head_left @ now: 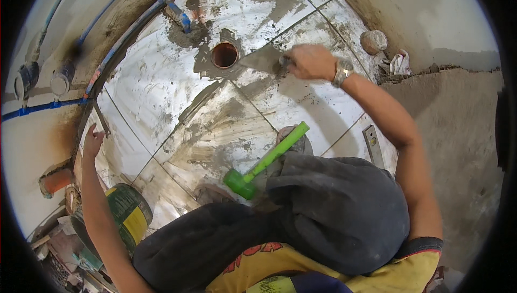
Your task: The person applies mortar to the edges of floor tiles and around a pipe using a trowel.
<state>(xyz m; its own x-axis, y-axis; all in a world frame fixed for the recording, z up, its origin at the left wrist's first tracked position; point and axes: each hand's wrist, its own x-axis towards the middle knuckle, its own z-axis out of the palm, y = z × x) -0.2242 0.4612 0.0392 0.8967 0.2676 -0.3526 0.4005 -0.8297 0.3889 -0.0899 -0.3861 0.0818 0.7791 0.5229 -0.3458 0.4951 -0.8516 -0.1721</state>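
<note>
One green bucket, contents hidden, sits beside the left forearm; one green mallet rests between the two hands, nearer the body. The left hand looks empty, fingers loosely bent. The right hand grips one trowel, its blade reaching left toward one round pipe.
</note>
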